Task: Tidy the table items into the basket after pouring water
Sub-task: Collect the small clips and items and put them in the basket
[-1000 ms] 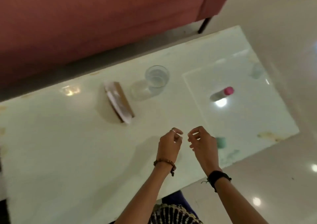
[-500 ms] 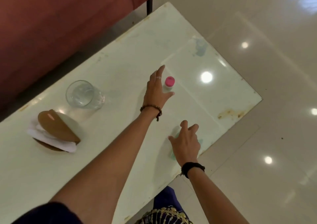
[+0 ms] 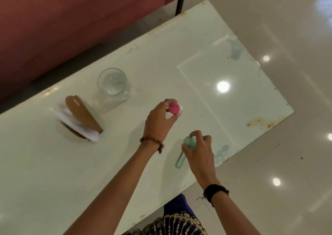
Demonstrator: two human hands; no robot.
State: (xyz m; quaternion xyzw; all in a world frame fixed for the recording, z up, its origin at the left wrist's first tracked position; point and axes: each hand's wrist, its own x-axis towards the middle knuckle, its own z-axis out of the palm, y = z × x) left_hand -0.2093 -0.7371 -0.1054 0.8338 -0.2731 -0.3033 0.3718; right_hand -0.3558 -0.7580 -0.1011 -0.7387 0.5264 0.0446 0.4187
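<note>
My left hand (image 3: 159, 121) grips a small white bottle with a pink cap (image 3: 173, 108) just above the middle of the white table (image 3: 53, 171). My right hand (image 3: 199, 152) holds a mint-green item (image 3: 189, 142) with a loop strap hanging below it, near the table's front edge. A clear glass (image 3: 114, 84) with water stands further left. Beside it stands a brown wooden napkin holder (image 3: 80, 115) with white napkins. No basket is in view.
A red sofa (image 3: 71, 19) runs along the table's far side, with a dark leg at the top. A shiny tiled floor (image 3: 287, 162) lies to the right. The table's right end has a glass inset panel (image 3: 233, 100) and rust stains at the edge.
My left hand has closed round the pink-capped bottle and drawn it back toward me. My right hand has lifted the mint-green item off the table.
</note>
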